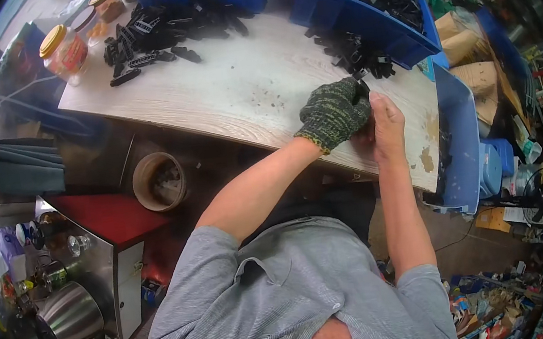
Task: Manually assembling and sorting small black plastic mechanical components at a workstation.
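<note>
Small black plastic parts are being worked by hand at a pale wooden bench.

A single black part (360, 80) is pinched at the bench's near edge between the gloved left hand (334, 114), closed around it, and the bare right hand (386, 127), whose fingers are curled against it; the two hands are pressed close together. Progress is judged as partway: one heap of black parts (161, 36) is spread on the tabletop (240, 84) at the far left, a smaller heap (352, 52) is piled just beyond the hands, and a blue bin (367, 9) at the right is seen well filled with more, too many to be counted. Three blue bins can be made out in all, plus two yellow-lidded jars (66, 54) at the far left corner. Which heap is finished cannot be told.
</note>
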`<state>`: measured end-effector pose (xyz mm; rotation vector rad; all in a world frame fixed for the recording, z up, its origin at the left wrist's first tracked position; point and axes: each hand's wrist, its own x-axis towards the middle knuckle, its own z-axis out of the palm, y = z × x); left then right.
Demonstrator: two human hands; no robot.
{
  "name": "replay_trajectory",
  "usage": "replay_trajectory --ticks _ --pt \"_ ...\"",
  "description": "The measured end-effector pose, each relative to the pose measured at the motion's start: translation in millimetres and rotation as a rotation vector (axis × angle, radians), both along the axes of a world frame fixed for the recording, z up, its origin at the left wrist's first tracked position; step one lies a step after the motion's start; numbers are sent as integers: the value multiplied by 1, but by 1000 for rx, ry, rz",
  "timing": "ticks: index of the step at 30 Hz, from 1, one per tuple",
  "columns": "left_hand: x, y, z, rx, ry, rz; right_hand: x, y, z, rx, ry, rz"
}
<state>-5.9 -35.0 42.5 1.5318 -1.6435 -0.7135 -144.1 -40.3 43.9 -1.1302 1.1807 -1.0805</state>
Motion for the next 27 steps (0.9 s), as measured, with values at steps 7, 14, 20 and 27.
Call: replay_trajectory --ticks 7,14,20,27 --pt "-11 4 -5 -33 -57 22 -2 -12 -26 -185 -32 -37" --pt "-11 7 -11 -97 -56 -23 -4 -15 -26 -166 -62 -15" --pt "-9 16 -9 -110 31 34 -1 -12 -25 -163 -63 -42" --pt "-14 10 -28 -302 -11 61 4 -12 -26 -162 -25 -38"
